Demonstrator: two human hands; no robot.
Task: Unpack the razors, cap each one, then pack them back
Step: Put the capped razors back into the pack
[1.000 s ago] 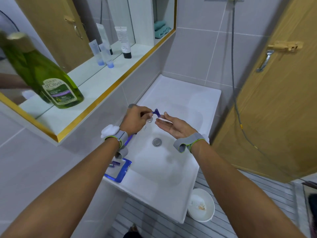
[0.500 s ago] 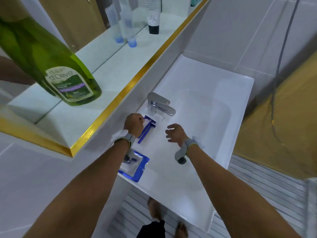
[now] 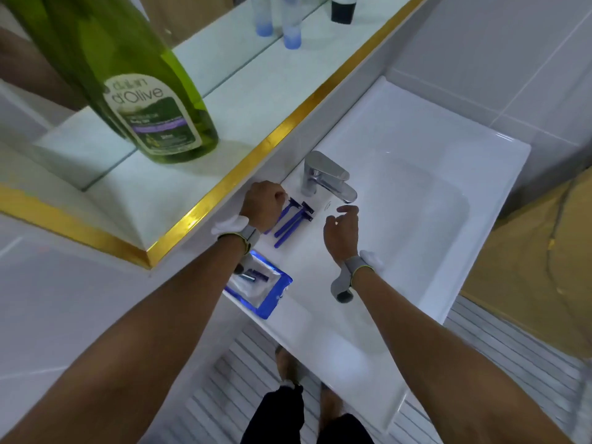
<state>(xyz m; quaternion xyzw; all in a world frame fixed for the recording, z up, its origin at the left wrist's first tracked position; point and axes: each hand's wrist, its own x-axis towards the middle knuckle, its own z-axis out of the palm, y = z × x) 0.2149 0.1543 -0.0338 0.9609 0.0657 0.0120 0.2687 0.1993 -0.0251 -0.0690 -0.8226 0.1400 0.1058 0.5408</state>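
Note:
Three blue razors (image 3: 293, 219) lie side by side on the white sink's ledge (image 3: 307, 270), just left of the tap. My left hand (image 3: 262, 208) rests beside them with curled fingers against the head of the leftmost razor; whether it grips the razor is unclear. My right hand (image 3: 339, 230) hovers over the basin's near-left rim, fingers spread and holding nothing. A small clear piece (image 3: 328, 206) sits on the ledge between my right hand and the razors. The blue-edged plastic pack (image 3: 267, 294) lies open nearer to me on the ledge, with dark razor parts inside.
A chrome tap (image 3: 323, 179) stands right behind the razors. Above the sink runs a gold-edged shelf (image 3: 224, 184) carrying a big green bottle (image 3: 153, 100), blue-capped tubes (image 3: 291, 36) and a black-capped tube (image 3: 342, 9). The basin (image 3: 416, 225) lies to the right.
My left hand carried a razor from over the basin to the ledge and set it down beside the others. My right hand lowered, open. The view tilted down and closer.

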